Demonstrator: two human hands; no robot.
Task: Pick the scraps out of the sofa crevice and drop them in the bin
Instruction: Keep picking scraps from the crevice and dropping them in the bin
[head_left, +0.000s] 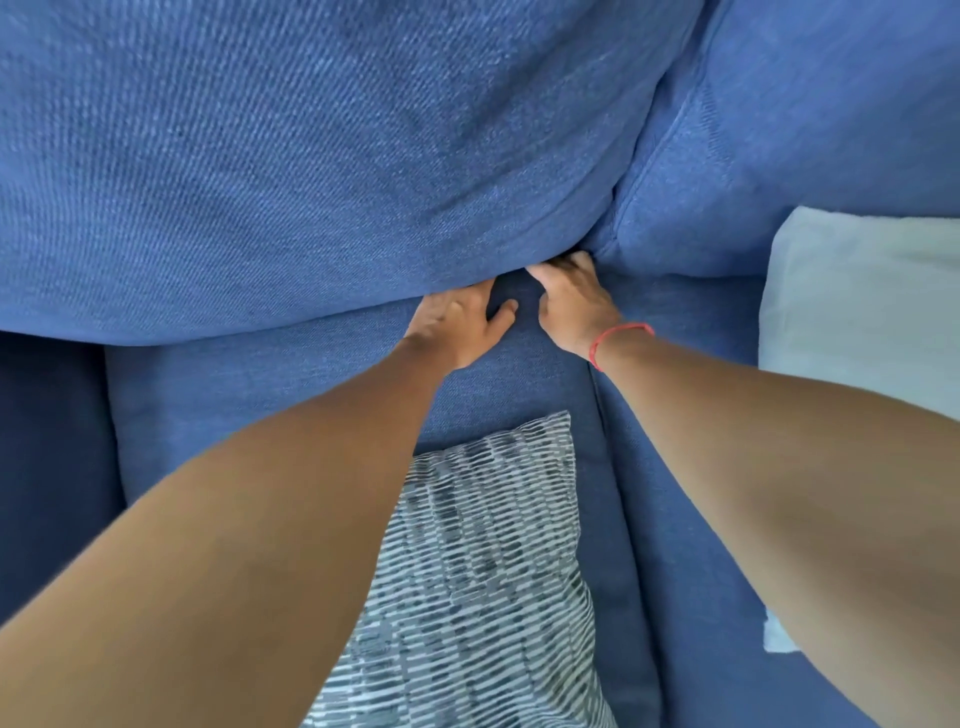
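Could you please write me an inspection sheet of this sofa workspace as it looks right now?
Surface: blue sofa seat cushion, fabric looks unmarked.
Job's things: no scraps or bin seen; crevice under the back cushion mostly hidden by fingers.
Clutter: patterned pillow on the seat; white cushion at right.
Grippers: left hand pressed at the crevice, thumb spread; right hand with fingertips tucked in, red wrist string; any hold hidden.
Cables: nothing seen.
Surroundings: only sofa upholstery in view.
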